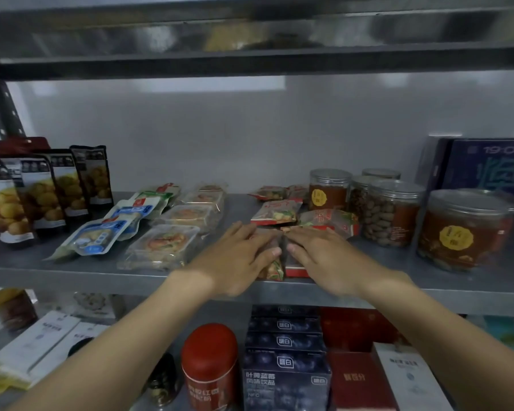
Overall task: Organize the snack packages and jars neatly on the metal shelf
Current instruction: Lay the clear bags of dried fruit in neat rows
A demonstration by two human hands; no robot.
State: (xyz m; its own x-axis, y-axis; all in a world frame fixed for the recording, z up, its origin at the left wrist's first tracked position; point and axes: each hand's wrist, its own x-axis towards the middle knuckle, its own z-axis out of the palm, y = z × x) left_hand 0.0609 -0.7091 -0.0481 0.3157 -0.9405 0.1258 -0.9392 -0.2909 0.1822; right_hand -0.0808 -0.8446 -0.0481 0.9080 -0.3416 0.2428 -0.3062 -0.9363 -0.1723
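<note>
Both my hands lie side by side on small red-edged snack packets (275, 269) at the front middle of the metal shelf (72, 277). My left hand (238, 256) rests flat on the left packet, fingers straight. My right hand (324, 256) presses the packet beside it, and the packets are mostly hidden under the palms. Behind them lie more red snack packets (276, 213). Clear jars with brown contents (460, 229) and a jar of nuts (390, 213) stand on the right. Clear trays (163, 247), blue pouches (98, 235) and standing yellow-print bags (39, 194) fill the left.
A dark blue box (493, 167) stands at the back right. The shelf above (250, 60) hangs close overhead. On the lower shelf are a red tin (209, 366), dark blue drink boxes (285, 378), red boxes (359, 381) and white boxes (36, 342).
</note>
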